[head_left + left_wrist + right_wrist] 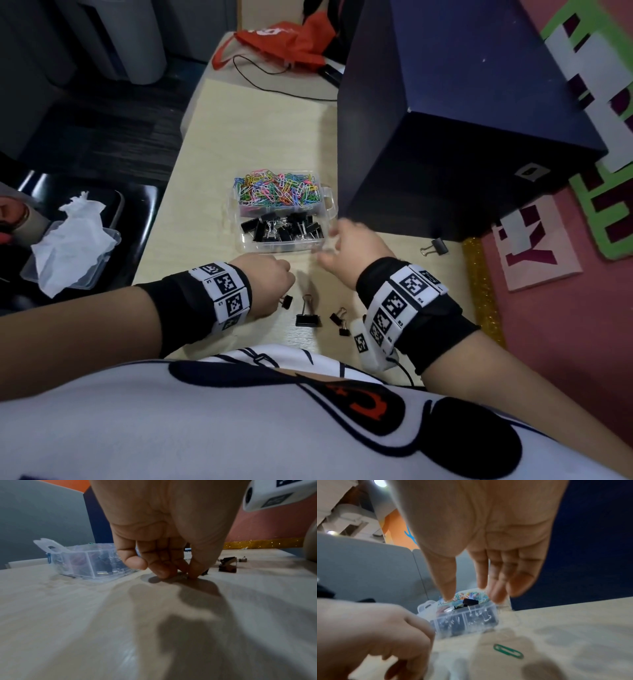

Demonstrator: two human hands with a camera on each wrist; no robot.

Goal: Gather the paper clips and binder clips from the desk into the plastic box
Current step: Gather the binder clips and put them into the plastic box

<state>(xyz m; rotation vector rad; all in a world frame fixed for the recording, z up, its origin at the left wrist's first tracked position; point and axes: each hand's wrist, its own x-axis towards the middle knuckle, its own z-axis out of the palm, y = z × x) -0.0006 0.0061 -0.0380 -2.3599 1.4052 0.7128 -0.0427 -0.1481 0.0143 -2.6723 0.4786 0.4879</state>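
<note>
Left hand (265, 286) fingertips (164, 572) pinch together on a small binder clip (287, 301) lying on the desk (239, 137).

Right hand (356, 246) hovers beside the plastic box (284, 245), fingers (498, 574) loosely spread, holding nothing; a green paper clip (508, 651) lies below it. Wristbands (226, 291) carry square coded markers; no legible writing.

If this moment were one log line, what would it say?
left hand: pinching binder clip on desk | right hand: open above plastic box | green paper clip: loose
</note>
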